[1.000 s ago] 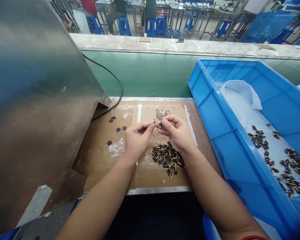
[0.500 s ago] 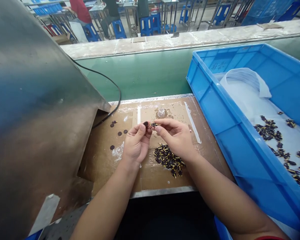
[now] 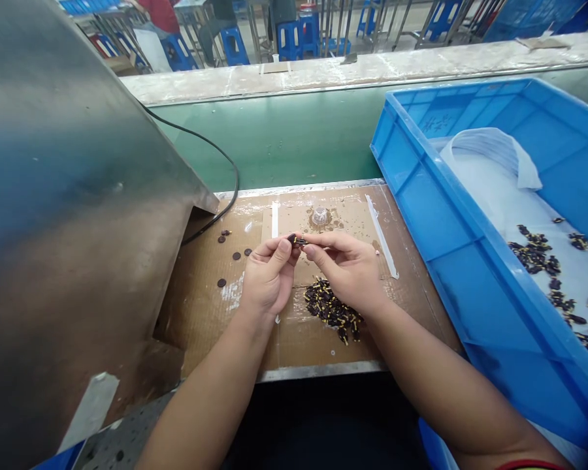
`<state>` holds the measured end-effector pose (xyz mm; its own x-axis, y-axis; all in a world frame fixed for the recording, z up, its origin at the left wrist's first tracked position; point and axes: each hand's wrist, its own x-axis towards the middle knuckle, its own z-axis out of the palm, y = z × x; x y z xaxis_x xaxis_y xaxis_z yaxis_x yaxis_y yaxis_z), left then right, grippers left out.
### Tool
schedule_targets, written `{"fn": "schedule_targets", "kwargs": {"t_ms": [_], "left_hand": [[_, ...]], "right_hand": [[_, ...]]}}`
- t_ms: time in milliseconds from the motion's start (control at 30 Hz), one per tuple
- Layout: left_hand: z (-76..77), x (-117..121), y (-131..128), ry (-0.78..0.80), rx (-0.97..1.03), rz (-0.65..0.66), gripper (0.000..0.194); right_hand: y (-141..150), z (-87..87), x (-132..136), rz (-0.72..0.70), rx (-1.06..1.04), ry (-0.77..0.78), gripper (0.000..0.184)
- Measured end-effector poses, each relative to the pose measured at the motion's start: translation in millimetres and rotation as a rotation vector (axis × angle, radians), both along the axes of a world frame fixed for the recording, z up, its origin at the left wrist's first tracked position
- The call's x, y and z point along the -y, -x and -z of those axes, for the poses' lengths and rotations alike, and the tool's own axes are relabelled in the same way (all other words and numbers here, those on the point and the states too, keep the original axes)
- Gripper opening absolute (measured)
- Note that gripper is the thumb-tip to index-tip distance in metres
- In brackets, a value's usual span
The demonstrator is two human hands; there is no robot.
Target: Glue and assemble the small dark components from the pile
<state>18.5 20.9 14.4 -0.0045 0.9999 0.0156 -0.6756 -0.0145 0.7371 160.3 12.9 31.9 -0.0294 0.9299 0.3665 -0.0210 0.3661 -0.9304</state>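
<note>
Between thumb and fingers, my left hand (image 3: 269, 274) pinches a small dark round piece (image 3: 292, 239). My right hand (image 3: 350, 266) is closed on a small black-and-yellow part (image 3: 300, 241), its end touching the dark piece. Fingertips cover much of both. Below the right hand lies a pile of similar black-and-yellow parts (image 3: 326, 303) on the cardboard-covered table (image 3: 294, 349). Several dark discs (image 3: 236, 256) are scattered left of my left hand. Beyond my hands stands a small clear cup (image 3: 319, 216), with wet-looking spots around it.
A large blue bin (image 3: 421, 189) at the right holds a white sheet (image 3: 485, 196) and more black-and-yellow parts. A metal housing (image 3: 88, 215) rises on the left, with a black cable (image 3: 215, 147) beside it. Behind runs a green belt (image 3: 294, 140). People sit among blue stools farther back.
The black-and-yellow part has come up against the dark round piece; a gap was visible between them before. The whole view has shifted slightly.
</note>
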Motion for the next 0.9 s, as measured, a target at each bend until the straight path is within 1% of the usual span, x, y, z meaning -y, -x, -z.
{"fn": "schedule_targets", "kwargs": {"t_ms": [133, 267, 367, 467, 567, 667, 767, 900], "left_hand": [[-0.8, 0, 0, -0.024, -0.043, -0.011, 0.018], [-1.4, 0, -1, -0.059, -0.130, -0.072, 0.019], [-1.1, 1, -1, -0.068, -0.170, -0.093, 0.018], [0.1, 1, -1, -0.055, -0.187, -0.103, 0.019], [2.9, 2, -1, -0.061, -0.228, -0.142, 0.020], [5.5, 6, -2, -0.119, -0.348, -0.207, 0.017], [4.5, 11, -4, -0.183, -0.493, -0.256, 0.018], [0.2, 15, -7, -0.250, -0.577, -0.290, 0.017]], "right_hand": [[-1, 1.0, 1, 0.006, 0.027, -0.012, 0.019], [-4, -0.3, 1, 0.048, 0.137, -0.109, 0.019], [-7, -2.0, 2, 0.070, 0.233, -0.188, 0.019], [-8, -2.9, 2, 0.075, 0.277, -0.218, 0.021], [-9, -3.2, 2, 0.078, 0.304, -0.233, 0.021], [-10, -2.8, 2, 0.089, 0.317, -0.252, 0.022], [-11, -2.1, 1, 0.105, 0.319, -0.268, 0.023], [-11, -1.4, 0, 0.116, 0.328, -0.297, 0.023]]}}
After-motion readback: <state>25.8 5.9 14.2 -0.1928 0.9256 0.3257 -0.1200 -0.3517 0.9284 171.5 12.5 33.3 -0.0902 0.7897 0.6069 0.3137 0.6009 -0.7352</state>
